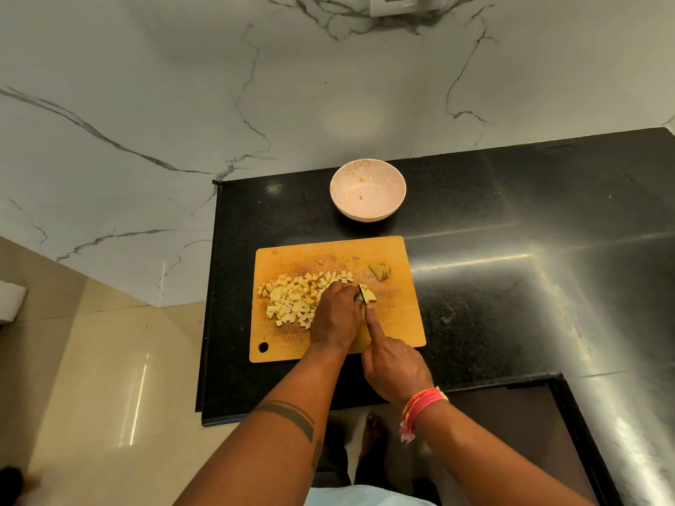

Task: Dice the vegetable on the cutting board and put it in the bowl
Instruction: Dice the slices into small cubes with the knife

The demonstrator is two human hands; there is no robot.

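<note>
A wooden cutting board [401, 323] lies on the black counter. A heap of pale diced vegetable [292, 299] covers its left half. My left hand [338, 315] presses curled fingers on a small vegetable piece [369, 295] near the board's middle. My right hand [392, 367] grips a knife [362, 294], index finger stretched along its spine; the blade stands against that piece and most of it is hidden. A sliced chunk [380, 272] sits at the board's far right. A pale pink bowl [392, 177] stands beyond the board, holding one or two small bits.
The black counter [511, 286] extends to the right and wraps round towards me. Its left edge drops to a tiled floor [91, 378]. A marble wall [219, 85] rises behind the counter. My foot [372, 429] shows below the counter's front edge.
</note>
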